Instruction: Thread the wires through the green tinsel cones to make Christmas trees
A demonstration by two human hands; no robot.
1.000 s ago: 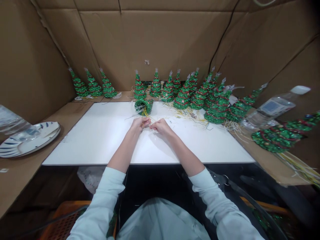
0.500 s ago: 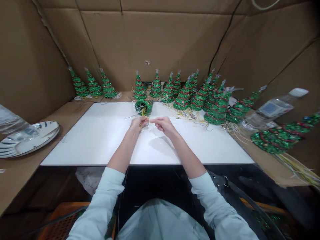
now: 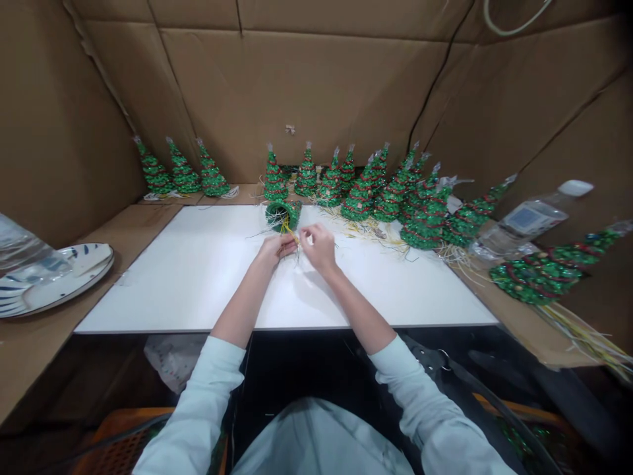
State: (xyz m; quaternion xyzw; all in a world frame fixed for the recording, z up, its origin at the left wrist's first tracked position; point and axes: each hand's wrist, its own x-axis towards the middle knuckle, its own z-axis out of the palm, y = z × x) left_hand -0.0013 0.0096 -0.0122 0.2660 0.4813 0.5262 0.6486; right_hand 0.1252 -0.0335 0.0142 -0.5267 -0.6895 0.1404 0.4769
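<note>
A small green Christmas tree (image 3: pixel 293 210) lies on its side on the white board, its hollow base facing me. Yellow and white wires (image 3: pixel 287 225) come out of that base towards my hands. My left hand (image 3: pixel 278 248) is closed, its fingertips pinching the wires just in front of the tree. Close beside it on the right, my right hand (image 3: pixel 318 245) is raised with its fingers curled together at the wire ends. What exactly sits between the right fingertips is too small to make out.
Several finished-looking trees (image 3: pixel 359 198) stand along the back and right, with wire scraps (image 3: pixel 368 229) around them. A plastic bottle (image 3: pixel 531 218) and another tree (image 3: pixel 534 274) are at the right. On the left a patterned plate (image 3: pixel 93 277) carries a clear bottle. Cardboard walls surround the board (image 3: pixel 182 277).
My right hand has drawn in closer to my left and turned upward, its fingers now curled. My left hand keeps its pinch on the wires. The view has shifted slightly.
</note>
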